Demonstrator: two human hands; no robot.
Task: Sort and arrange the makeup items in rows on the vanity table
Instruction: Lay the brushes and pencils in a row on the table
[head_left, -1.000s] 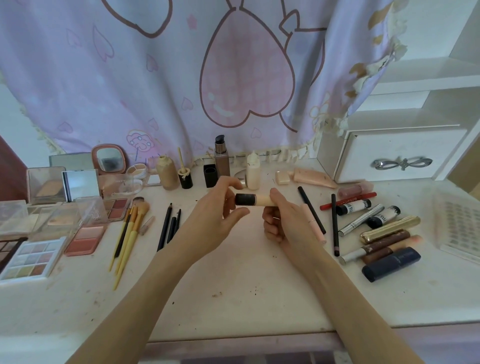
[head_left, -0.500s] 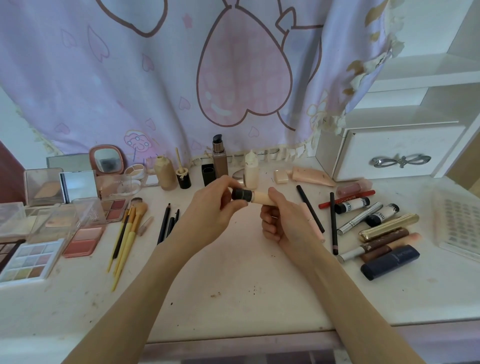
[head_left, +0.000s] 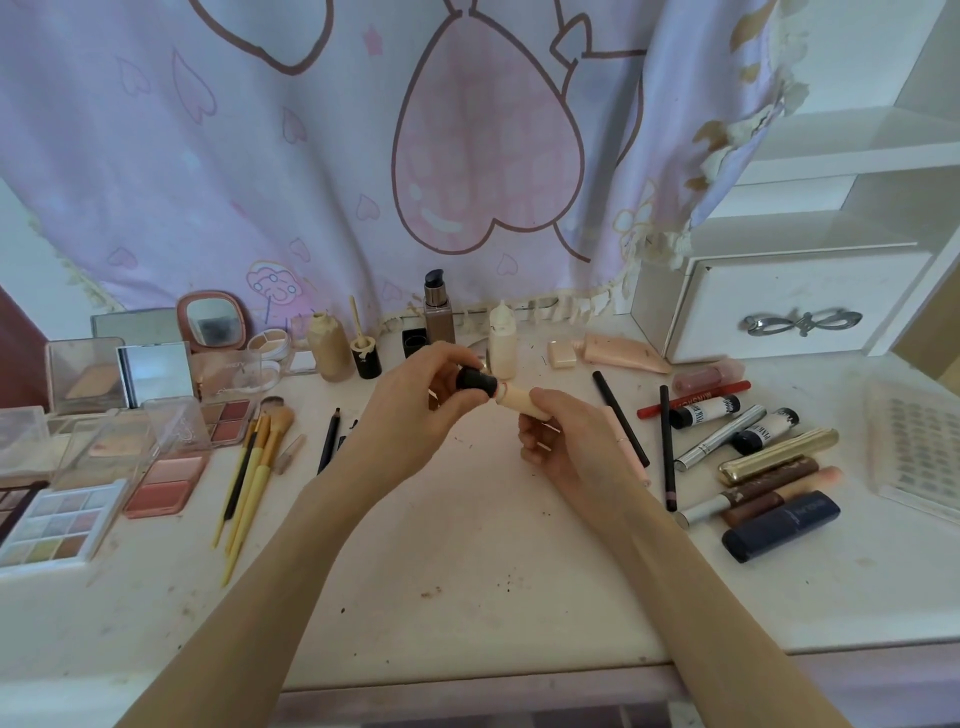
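Concealer tube, cream-bodied, hangs above the vanity table at centre, left hand pinching its black cap at nine o'clock, right hand curled round the body at three. Brushes lie further out at nine.

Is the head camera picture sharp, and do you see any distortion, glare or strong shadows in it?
Head view: the middle is sharp, with the left hand and right hand on the small cream tube with black cap clear; wide-angle bending curves the white vanity table edge and tilts the white drawer unit; light is soft and shadows are faint; the small pink-framed mirror shows mild reflection.
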